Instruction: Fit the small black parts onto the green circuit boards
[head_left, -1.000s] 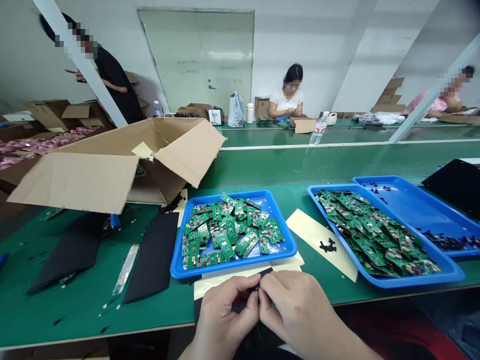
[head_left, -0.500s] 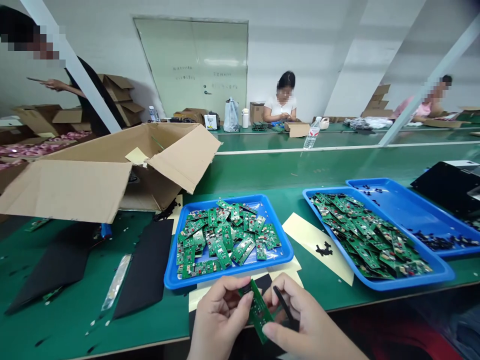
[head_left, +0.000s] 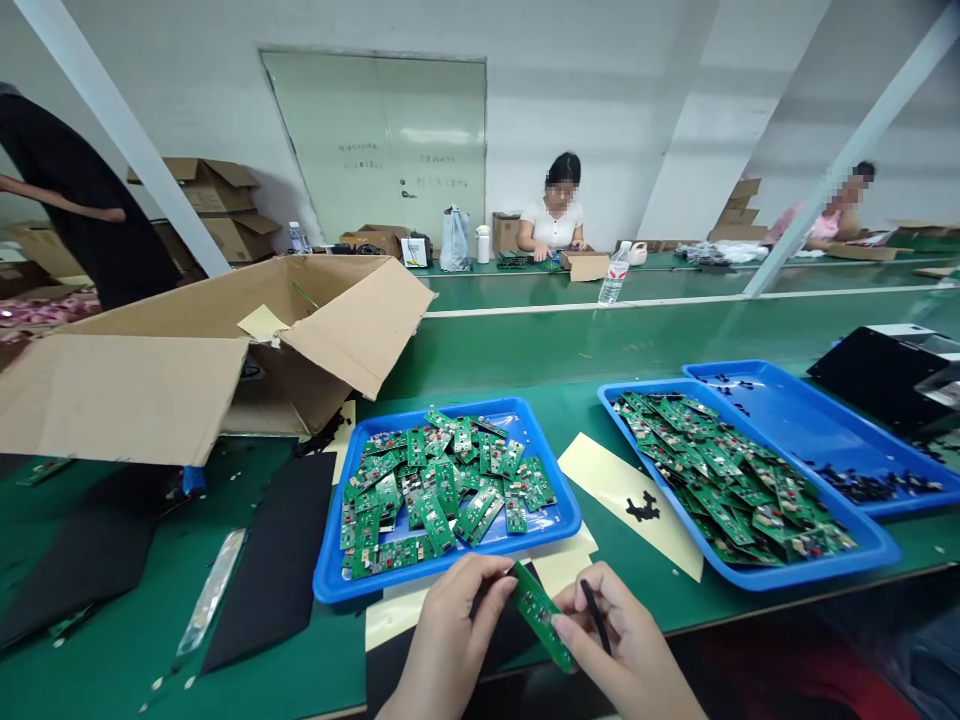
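Newly raised at the counter's (head_left: 585, 400) near edge, a circuit board (head_left: 541, 615) is gripped by left hand (head_left: 450, 645) and right hand (head_left: 626, 655) fingers.

Head-worn view, forward-down, close over workbench (head_left: 525, 350)

A green circuit board (head_left: 541, 612) dotted with small red and black parts. A thin black strip (head_left: 594, 629). Three bright blue trays (head_left: 559, 500), two heaped with green boards. A dark green table (head_left: 525, 350). Pale yellow paper sheets (head_left: 600, 475), black mats (head_left: 281, 555), a brown cardboard box (head_left: 150, 390).
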